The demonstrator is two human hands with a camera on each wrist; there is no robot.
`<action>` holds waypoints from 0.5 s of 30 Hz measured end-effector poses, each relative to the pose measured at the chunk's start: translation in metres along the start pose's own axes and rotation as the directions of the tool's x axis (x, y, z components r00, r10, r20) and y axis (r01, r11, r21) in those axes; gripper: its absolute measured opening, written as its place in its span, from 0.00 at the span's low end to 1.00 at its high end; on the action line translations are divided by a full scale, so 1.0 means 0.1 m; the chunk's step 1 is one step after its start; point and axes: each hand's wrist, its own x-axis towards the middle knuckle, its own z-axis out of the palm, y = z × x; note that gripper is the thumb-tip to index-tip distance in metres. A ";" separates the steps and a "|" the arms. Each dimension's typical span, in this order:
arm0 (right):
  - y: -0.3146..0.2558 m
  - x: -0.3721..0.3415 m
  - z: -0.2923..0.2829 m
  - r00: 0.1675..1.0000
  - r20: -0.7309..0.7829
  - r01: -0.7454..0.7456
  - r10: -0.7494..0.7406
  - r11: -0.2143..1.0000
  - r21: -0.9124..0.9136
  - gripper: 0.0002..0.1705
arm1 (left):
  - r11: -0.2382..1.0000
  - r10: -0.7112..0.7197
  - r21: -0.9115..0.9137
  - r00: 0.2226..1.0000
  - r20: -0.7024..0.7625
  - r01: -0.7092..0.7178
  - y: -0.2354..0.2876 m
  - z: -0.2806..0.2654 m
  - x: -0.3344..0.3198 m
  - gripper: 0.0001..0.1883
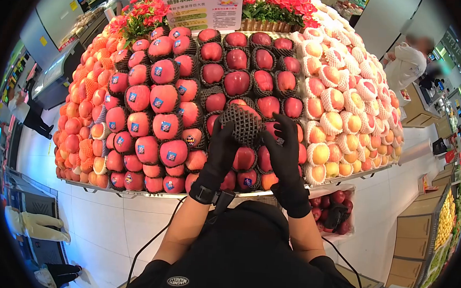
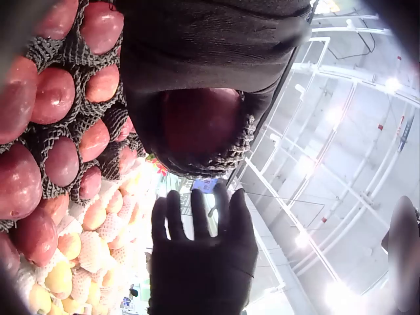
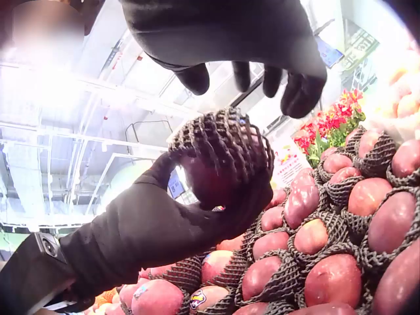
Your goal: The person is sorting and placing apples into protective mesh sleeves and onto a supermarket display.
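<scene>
My black-gloved left hand [image 1: 221,150] holds a red apple [image 1: 242,125] wrapped in a black foam net, raised over the apple display. In the right wrist view, the left hand's [image 3: 154,216] fingers curl under and around the netted apple [image 3: 226,147]. My right hand [image 1: 285,153], also gloved in black, hovers just to the apple's right with nothing in its grasp. Its fingers [image 2: 200,213] are spread and point toward the fruit in the left wrist view. Below both hands lie rows of red apples [image 1: 237,83] in black nets.
Stickered red apples [image 1: 164,100] fill the display's left-centre, and paler fruit in white nets [image 1: 333,100] its right. Red flowers [image 1: 279,6] and a printed sign [image 1: 205,9] stand at the back. A bag of apples [image 1: 333,212] sits low on the right. People stand in the aisles.
</scene>
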 end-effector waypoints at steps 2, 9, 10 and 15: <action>0.04 -0.03 0.01 0.983 0.073 0.171 -0.166 0.983 -0.070 0.32 | 0.858 0.228 0.477 0.973 -0.023 -0.189 -0.14 -0.25 0.08 0.26; -0.19 -0.17 0.28 0.975 0.148 0.207 -0.167 0.925 -0.319 0.41 | 0.988 0.123 0.114 0.976 -0.180 -0.103 0.13 0.27 -0.04 0.19; -0.20 -0.17 0.29 0.974 0.141 0.214 -0.175 0.917 -0.338 0.43 | 0.980 0.151 0.157 0.972 -0.182 -0.123 0.15 0.30 -0.06 0.19; -0.16 -0.12 0.25 0.984 0.093 0.172 -0.154 0.955 -0.240 0.56 | 0.884 0.215 0.431 0.976 -0.026 -0.183 0.38 0.39 -0.13 0.19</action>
